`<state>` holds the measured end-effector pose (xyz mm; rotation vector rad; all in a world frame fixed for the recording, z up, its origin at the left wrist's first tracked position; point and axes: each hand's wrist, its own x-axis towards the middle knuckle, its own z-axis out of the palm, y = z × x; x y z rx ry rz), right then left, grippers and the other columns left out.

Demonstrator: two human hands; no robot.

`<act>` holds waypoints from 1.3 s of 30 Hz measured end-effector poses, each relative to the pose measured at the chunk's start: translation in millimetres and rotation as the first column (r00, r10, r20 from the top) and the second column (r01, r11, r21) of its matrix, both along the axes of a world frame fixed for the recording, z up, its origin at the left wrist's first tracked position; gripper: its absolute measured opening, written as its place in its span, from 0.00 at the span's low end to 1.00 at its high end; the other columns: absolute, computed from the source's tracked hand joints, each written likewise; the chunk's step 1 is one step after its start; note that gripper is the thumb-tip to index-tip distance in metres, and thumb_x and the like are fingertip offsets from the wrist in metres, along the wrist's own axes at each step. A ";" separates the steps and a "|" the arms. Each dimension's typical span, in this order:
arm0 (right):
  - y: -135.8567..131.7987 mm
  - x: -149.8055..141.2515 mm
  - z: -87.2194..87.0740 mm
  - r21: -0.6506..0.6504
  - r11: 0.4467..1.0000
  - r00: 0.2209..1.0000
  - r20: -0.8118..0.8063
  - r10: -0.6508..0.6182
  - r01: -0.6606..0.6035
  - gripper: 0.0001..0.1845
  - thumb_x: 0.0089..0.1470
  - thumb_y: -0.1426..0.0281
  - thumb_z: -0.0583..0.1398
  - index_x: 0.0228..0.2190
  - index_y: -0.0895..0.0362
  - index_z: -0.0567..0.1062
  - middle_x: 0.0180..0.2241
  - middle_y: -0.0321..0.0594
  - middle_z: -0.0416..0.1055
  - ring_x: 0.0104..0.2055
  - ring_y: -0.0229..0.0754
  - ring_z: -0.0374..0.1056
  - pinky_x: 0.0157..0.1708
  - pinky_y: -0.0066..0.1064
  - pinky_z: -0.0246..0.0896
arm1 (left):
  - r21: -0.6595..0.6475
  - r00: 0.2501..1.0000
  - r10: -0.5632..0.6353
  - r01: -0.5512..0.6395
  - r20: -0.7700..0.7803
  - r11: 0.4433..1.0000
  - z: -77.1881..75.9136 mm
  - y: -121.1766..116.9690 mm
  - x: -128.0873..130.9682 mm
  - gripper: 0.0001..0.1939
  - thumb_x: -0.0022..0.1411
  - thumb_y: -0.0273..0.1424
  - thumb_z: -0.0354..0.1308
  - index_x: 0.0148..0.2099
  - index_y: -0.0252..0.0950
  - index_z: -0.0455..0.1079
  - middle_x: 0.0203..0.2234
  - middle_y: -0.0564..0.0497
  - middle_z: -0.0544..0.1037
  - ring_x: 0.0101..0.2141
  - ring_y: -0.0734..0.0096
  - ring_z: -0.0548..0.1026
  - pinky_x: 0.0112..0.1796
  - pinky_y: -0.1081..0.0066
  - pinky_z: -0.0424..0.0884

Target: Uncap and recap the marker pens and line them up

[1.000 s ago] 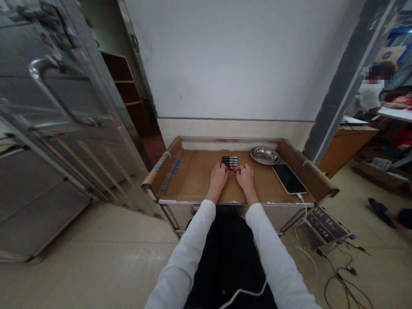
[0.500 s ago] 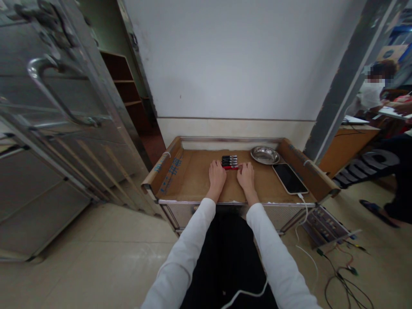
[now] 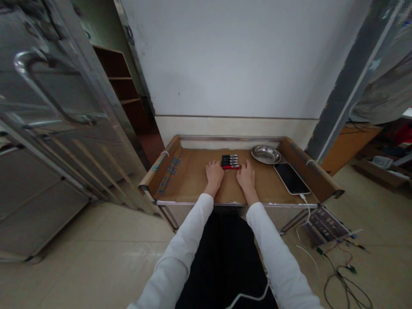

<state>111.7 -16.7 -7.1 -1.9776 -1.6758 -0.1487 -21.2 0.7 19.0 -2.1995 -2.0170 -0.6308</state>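
The left hand (image 3: 214, 172) lies on the cardboard (image 3: 193, 180), its fingers slightly apart beside the left end of the red pen (image 3: 231, 167). That pen lies crosswise between the hands, nearest the person, with the black pens (image 3: 229, 160) stacked in a close row just beyond it. The right hand (image 3: 246, 175) has its fingers a little spread at the pen's right end; whether they touch it is hard to tell. Further right are a metal dish (image 3: 265, 154) and a phone (image 3: 292, 179).

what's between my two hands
Head view: a red pen lies between the left hand and right hand, black pens just beyond it, bare cardboard nearer you.
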 end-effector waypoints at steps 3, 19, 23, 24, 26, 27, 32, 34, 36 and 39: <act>-1.2 -1.0 3.0 -0.027 1.000 1.000 0.020 0.004 -0.004 0.20 0.56 0.76 0.48 0.49 0.66 0.69 0.56 0.58 0.62 0.55 0.51 0.61 0.52 0.39 0.53 | 0.014 0.998 -0.059 0.060 -0.036 0.998 -0.3 4.8 -3.6 0.14 0.64 0.25 0.45 0.47 0.32 0.69 0.42 0.39 0.74 0.46 0.58 0.70 0.46 0.61 0.64; -3.7 -6.7 8.1 0.023 1.000 0.995 0.100 0.010 -0.012 0.15 0.55 0.76 0.50 0.43 0.64 0.67 0.44 0.56 0.67 0.46 0.50 0.62 0.44 0.37 0.55 | 0.108 0.998 -0.019 0.026 -0.062 0.994 -8.5 2.8 -5.0 0.12 0.64 0.23 0.41 0.45 0.30 0.64 0.41 0.39 0.71 0.44 0.57 0.68 0.44 0.61 0.65; -5.7 -8.7 15.4 -0.012 0.997 0.985 0.157 0.077 -0.076 0.13 0.56 0.77 0.48 0.41 0.62 0.69 0.44 0.55 0.66 0.46 0.50 0.61 0.44 0.38 0.54 | 0.170 0.998 -0.021 0.029 -0.051 0.985 -6.9 1.2 -2.7 0.12 0.65 0.23 0.40 0.45 0.29 0.63 0.41 0.39 0.70 0.43 0.57 0.68 0.44 0.62 0.64; -5.7 -8.8 15.8 -0.018 0.996 0.983 0.163 0.086 -0.085 0.14 0.56 0.77 0.48 0.41 0.62 0.69 0.44 0.55 0.66 0.46 0.50 0.61 0.44 0.39 0.54 | 0.179 0.998 -0.045 0.052 -0.043 0.982 -5.6 0.8 -2.2 0.11 0.65 0.23 0.41 0.45 0.29 0.63 0.41 0.39 0.70 0.44 0.57 0.68 0.44 0.62 0.64; -5.1 -8.7 14.8 -0.024 0.995 0.982 0.161 0.098 -0.096 0.14 0.56 0.77 0.48 0.41 0.62 0.69 0.44 0.55 0.66 0.46 0.50 0.61 0.44 0.39 0.54 | 0.169 0.993 -0.113 0.116 -0.026 0.979 -2.7 0.2 -1.7 0.10 0.64 0.23 0.43 0.45 0.30 0.62 0.41 0.40 0.69 0.44 0.58 0.68 0.44 0.62 0.63; -4.6 -8.6 13.8 -0.025 0.995 0.983 0.155 0.102 -0.099 0.13 0.56 0.77 0.48 0.41 0.62 0.69 0.44 0.55 0.66 0.46 0.50 0.61 0.45 0.39 0.54 | 0.155 0.988 -0.155 0.157 -0.020 0.975 -1.4 0.0 -1.6 0.10 0.63 0.23 0.44 0.45 0.31 0.62 0.41 0.40 0.69 0.44 0.59 0.68 0.44 0.62 0.63; -3.2 -8.1 9.6 -0.019 0.994 0.983 0.149 0.106 -0.104 0.13 0.57 0.75 0.49 0.42 0.63 0.68 0.44 0.54 0.66 0.46 0.50 0.60 0.45 0.39 0.53 | 0.102 0.935 -0.352 0.354 -0.035 0.930 0.2 0.4 -2.3 0.07 0.62 0.25 0.46 0.41 0.36 0.64 0.41 0.44 0.69 0.43 0.61 0.68 0.45 0.64 0.64; -3.6 -8.0 9.9 -0.021 0.993 0.981 0.157 0.114 -0.112 0.13 0.57 0.75 0.49 0.41 0.63 0.69 0.43 0.54 0.67 0.45 0.50 0.60 0.45 0.39 0.53 | 0.083 0.936 -0.351 0.353 -0.036 0.932 -0.3 0.7 -2.3 0.07 0.62 0.26 0.47 0.41 0.36 0.65 0.40 0.43 0.69 0.43 0.61 0.68 0.45 0.63 0.64; -4.3 -8.1 11.1 -0.015 0.993 0.980 0.163 0.116 -0.115 0.12 0.56 0.74 0.50 0.41 0.63 0.69 0.42 0.54 0.67 0.45 0.50 0.60 0.44 0.39 0.53 | 0.059 0.940 -0.340 0.342 -0.042 0.938 -0.6 0.8 -2.1 0.07 0.62 0.27 0.48 0.41 0.36 0.65 0.40 0.43 0.69 0.43 0.60 0.68 0.45 0.63 0.65; -5.1 -8.2 12.6 -0.001 0.994 0.980 0.172 0.104 -0.106 0.12 0.55 0.74 0.50 0.40 0.62 0.69 0.43 0.54 0.66 0.46 0.51 0.59 0.44 0.39 0.53 | 0.040 0.938 -0.343 0.345 -0.056 0.938 -1.3 1.4 -2.3 0.07 0.63 0.28 0.48 0.41 0.35 0.66 0.40 0.42 0.70 0.43 0.60 0.69 0.45 0.62 0.65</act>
